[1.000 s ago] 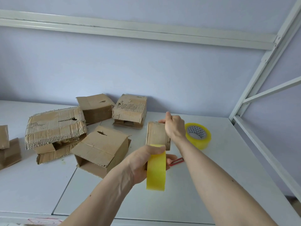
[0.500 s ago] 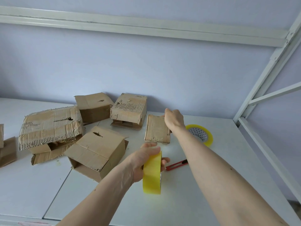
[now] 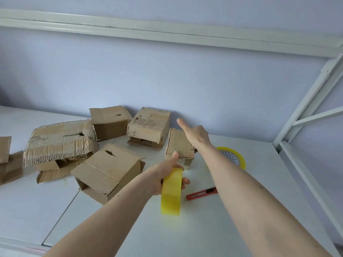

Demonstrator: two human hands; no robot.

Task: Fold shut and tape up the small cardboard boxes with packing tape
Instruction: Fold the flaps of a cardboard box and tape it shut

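My left hand grips a yellow roll of packing tape upright above the white table. Just beyond it a small cardboard box lies on the table. My right hand hovers over that box's far right corner with the index finger stretched out toward the wall, holding nothing. Several more worn cardboard boxes lie to the left: one with an open side, a large torn one, and two by the wall.
A second yellow tape roll lies flat behind my right forearm. A red utility knife rests on the table right of the held roll. White metal frame bars rise at the right edge. More cardboard sits far left.
My right hand has let go of the small box and lifted, its index finger now extended. The box has settled back onto the table. My left hand still holds the tape roll.
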